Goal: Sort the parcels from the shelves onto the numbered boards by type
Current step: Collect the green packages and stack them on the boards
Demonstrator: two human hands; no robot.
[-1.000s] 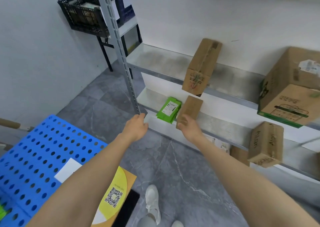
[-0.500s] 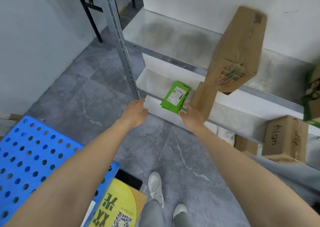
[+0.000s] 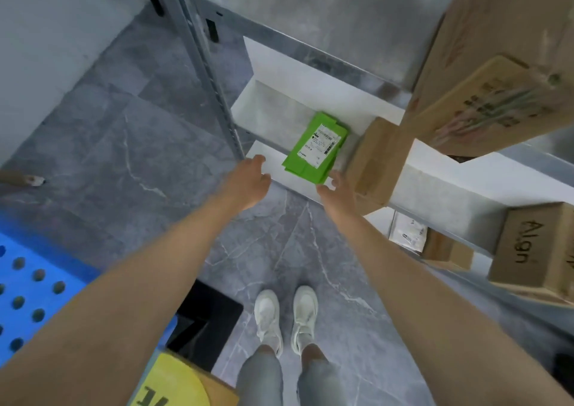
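Where right hand (image 3: 337, 193) overlaps, parcel (image 3: 315, 148) corner hidden

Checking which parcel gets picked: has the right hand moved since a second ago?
Yes. The right hand has shifted left, off the small brown box toward the near corner of the green parcel beside it.

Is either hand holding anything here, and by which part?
No clear hold. Right hand at the near corner of the green parcel, grip uncertain; left hand at the shelf edge.
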